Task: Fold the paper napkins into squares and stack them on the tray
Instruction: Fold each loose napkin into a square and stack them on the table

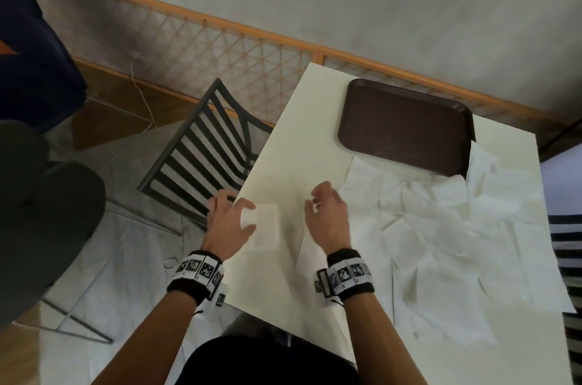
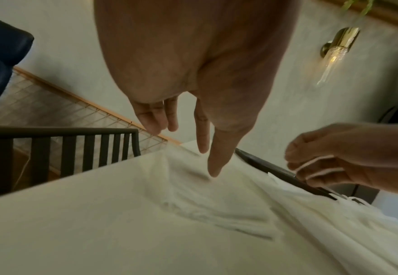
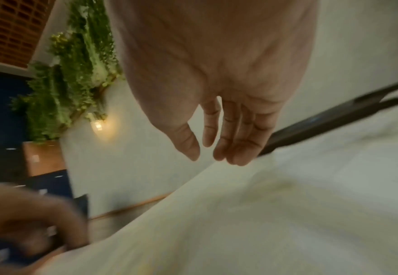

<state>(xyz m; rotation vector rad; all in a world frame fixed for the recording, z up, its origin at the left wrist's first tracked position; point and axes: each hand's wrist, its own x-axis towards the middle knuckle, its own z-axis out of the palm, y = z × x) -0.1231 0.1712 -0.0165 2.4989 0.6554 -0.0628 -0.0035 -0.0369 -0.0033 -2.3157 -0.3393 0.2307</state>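
A small folded white napkin square (image 1: 267,224) lies on the white table (image 1: 299,132) near its left edge. My left hand (image 1: 248,217) rests at the square's left side, fingers straight, one fingertip (image 2: 213,174) touching the paper (image 2: 216,204). My right hand (image 1: 315,200) hovers just right of the square with loosely bent fingers and holds nothing; in the right wrist view it (image 3: 206,156) hangs above the table. The brown tray (image 1: 403,129) sits at the far right of the table with nothing on it. Several unfolded napkins (image 1: 441,227) lie spread in front of the tray.
A black slatted chair (image 1: 204,158) stands off the table's left edge. The table's near edge is close to my body. The loose napkins cover the table's right half up to its right edge, where a striped cloth (image 1: 567,246) shows.
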